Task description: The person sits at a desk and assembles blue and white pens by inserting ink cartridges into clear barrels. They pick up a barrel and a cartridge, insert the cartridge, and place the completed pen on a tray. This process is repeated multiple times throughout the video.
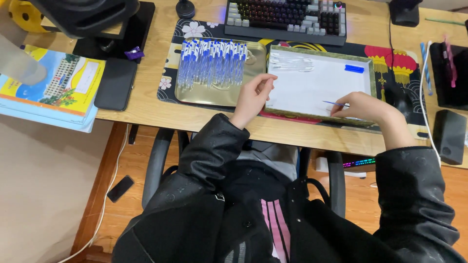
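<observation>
While right hand (363,106) pinches a thin blue refill (335,103) over the white tray (317,83), left hand (251,97) rests loosely curled, holding nothing, near the pens (212,63).

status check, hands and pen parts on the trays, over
Left hand at the white tray edge, pinching a clear barrel. Right hand holds a thin blue refill over it. Metal tray of assembled pens alongside, nothing blocking.

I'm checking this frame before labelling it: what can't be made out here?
- Left hand, head view: its curled fingers hide whatever it pinches.
- Right hand: only the thin blue refill tip shows; its grip is hidden.
- Clear parts on the white tray: too faint to count.
- Keyboard: cut by the top edge.
</observation>
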